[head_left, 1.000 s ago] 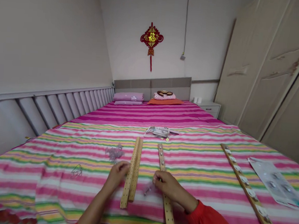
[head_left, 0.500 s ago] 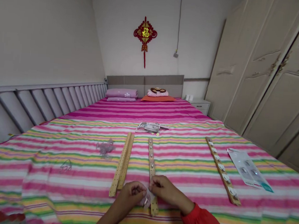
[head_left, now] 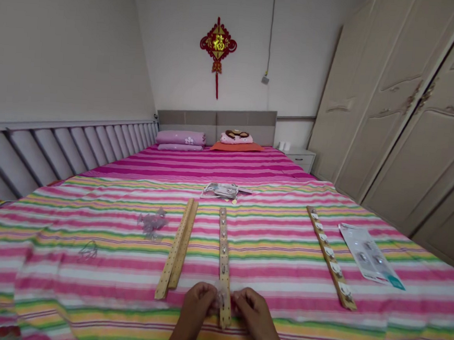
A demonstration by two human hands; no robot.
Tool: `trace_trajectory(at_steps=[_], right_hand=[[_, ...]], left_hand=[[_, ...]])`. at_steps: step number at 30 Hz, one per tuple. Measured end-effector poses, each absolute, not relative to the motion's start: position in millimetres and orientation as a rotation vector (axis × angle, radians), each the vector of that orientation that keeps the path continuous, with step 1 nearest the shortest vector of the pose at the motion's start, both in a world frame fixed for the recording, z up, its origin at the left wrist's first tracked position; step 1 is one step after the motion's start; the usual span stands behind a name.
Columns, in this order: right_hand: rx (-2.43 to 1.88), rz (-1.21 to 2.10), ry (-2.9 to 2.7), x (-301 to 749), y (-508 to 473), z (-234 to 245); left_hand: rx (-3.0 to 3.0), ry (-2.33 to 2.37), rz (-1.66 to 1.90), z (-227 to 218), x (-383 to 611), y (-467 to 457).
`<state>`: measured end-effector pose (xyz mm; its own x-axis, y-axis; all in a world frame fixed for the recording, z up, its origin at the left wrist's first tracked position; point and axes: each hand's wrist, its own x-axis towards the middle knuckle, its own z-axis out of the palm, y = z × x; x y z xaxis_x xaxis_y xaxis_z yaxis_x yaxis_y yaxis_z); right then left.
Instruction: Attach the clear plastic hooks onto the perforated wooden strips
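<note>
While strips (head_left: 224, 258) cross striped bedding (head_left: 274, 247), a wardrobe (head_left: 400, 115) towers.

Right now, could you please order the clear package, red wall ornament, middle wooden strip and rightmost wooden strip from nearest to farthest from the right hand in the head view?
1. Middle wooden strip: just left of the right hand.
2. Rightmost wooden strip: off to the right.
3. Clear package: farther right, past that strip.
4. Red wall ornament: high up, far ahead.

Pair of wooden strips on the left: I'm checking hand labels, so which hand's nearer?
Left. The left hand is just right of the paired strips, by their near ends; the right hand is farther right, beyond the middle strip.
</note>
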<state>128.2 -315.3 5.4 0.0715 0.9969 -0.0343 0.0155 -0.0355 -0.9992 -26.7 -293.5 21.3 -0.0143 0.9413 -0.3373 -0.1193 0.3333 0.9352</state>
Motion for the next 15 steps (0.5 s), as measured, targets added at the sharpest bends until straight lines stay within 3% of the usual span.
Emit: trace_trajectory(at_steps=[15], right_hand=[[-1.394, 1.131, -1.141, 115.6, -302.4, -8.7]], left_hand=[[1.096, 1.440, 0.995, 19.9, -17.7, -277.3]])
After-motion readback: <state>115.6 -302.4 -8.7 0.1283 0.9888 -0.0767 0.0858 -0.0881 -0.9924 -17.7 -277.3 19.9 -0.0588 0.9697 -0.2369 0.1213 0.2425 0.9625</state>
